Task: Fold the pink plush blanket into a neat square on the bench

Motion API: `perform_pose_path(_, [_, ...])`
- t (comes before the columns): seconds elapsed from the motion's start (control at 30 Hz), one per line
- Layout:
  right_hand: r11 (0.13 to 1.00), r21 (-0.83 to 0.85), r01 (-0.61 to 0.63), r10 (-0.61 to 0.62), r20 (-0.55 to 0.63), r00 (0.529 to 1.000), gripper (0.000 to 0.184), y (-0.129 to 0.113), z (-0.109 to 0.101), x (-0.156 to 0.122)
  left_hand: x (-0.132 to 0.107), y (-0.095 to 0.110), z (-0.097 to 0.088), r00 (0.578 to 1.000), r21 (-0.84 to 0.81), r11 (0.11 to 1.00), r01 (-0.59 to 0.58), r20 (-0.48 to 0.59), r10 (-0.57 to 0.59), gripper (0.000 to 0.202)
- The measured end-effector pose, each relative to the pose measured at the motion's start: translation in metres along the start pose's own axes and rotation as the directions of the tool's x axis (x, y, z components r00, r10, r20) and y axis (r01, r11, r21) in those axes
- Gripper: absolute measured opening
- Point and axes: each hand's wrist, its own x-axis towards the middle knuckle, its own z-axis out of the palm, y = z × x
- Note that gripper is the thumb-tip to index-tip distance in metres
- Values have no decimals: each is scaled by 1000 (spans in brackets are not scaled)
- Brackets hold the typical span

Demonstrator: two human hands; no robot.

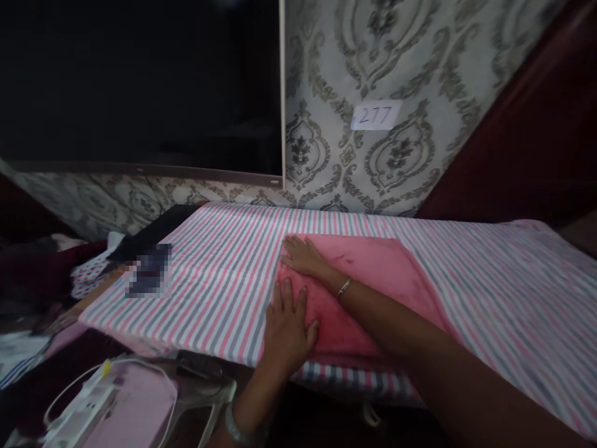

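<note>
Pink towel (373, 280) | under left grip (286, 326), right grip (303, 258) | on striped sheet (504, 298)

Wall-mounted flat-screen television (140, 81), dark, pale-edged. Grey-and-cream damask wallpaper (321, 149), bearing a paper label (375, 115) handwritten "277". Pink, grey and white striped sheet (517, 298), spread wide; pixelated object (149, 270) lying on it, detail obscured. Heaped clothing (46, 261), far left. White corded appliance (79, 407), lower left, beside a pink panel (130, 410).
</note>
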Motion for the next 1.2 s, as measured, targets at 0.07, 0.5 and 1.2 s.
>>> perform_pose_path(0.07, [1000,5,14,-14,-19,1000,65,-4,-6,-1,2,-2,-2,1000,5,1000,-2,-28,3,68])
perform_pose_path(0.5, [997,62,-35,43,-138,990,58,48,-66,-173,22,-18,-29,999,-21,999,-45,15,46,63])
perform_pose_path(1.2, [989,124,-85,121,-327,937,60,73,-6,-277,229,177,44,813,-221,867,-447,303,496,60])
